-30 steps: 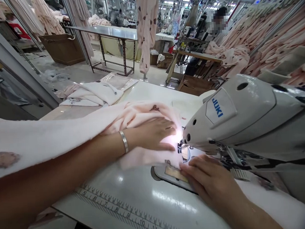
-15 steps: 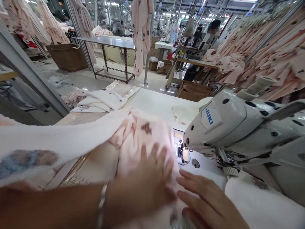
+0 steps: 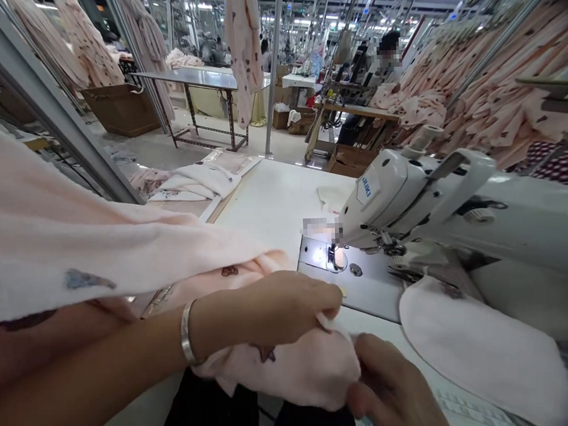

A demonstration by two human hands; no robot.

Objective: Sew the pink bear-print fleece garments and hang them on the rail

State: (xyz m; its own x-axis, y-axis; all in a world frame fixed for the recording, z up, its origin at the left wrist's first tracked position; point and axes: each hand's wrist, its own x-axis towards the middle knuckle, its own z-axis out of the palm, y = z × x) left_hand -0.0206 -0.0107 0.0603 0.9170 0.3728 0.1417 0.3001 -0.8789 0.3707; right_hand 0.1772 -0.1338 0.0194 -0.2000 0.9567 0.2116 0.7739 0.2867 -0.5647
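Far left: a pale pink garment (image 3: 75, 239) drapes across the frame above the left forearm, with a small blue-grey print on its face. It runs rightward into a gathered bunch of pink cloth (image 3: 289, 368), which sits at the near edge of a white sewing table (image 3: 274, 201). Beyond the table, a folded stack of pale garments (image 3: 199, 182) lies on a side surface. Farther back stand a brown bin (image 3: 119, 110) and a steel-topped workbench (image 3: 190, 79).

Left hand (image 3: 268, 307): closed, fingers curled over the bunch and gripping it; a silver bangle (image 3: 186, 333) sits at the wrist. Right hand (image 3: 392, 389): partly cut off by the lower frame edge, fingers curved against the right side of the bunch; whether it grips cannot be told. A small white cloth edge (image 3: 327, 322) shows between the hands, which are almost touching.

Right of the hands: a JUKI sewing machine (image 3: 386, 197) has its needle above a lit throat plate (image 3: 334, 258). A rounded pink fabric panel (image 3: 479, 349) lies on the table below the machine. Far right, pink garments (image 3: 494, 87) hang in rows; a co-worker (image 3: 385, 60) stands behind a bench in the distance.
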